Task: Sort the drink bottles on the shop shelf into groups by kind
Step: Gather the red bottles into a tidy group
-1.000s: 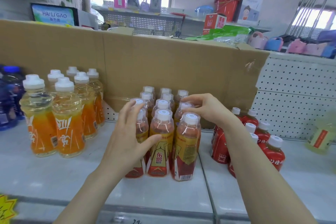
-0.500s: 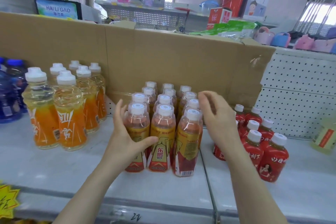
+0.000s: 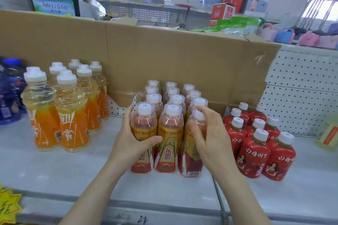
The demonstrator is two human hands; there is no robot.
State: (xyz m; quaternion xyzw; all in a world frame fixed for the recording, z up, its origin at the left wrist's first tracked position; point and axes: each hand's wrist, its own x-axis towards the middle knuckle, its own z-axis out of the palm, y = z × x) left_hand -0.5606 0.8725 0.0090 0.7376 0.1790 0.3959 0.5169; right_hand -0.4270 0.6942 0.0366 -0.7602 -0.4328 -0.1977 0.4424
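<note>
Several small gold-and-red labelled bottles (image 3: 169, 133) stand in three rows at the middle of the white shelf (image 3: 54, 170). My left hand (image 3: 133, 139) grips the front-left bottle (image 3: 143, 126), thumb across its label. My right hand (image 3: 206, 133) curls round the front-right bottle (image 3: 191, 162) from the right side. Tall orange-labelled bottles (image 3: 71, 115) with white caps are grouped at the left. Red-wrapped bottles (image 3: 256, 144) are grouped at the right.
A brown cardboard wall (image 3: 164, 56) backs the shelf. Dark blue bottles (image 3: 9, 93) stand at the far left and a pale yellow bottle (image 3: 329, 135) at the far right edge. A white pegboard panel (image 3: 301, 93) stands behind the red bottles.
My left hand has closed round the front-left bottle. My right hand has come down from the caps onto the front-right bottle. The camera has tilted down slightly.
</note>
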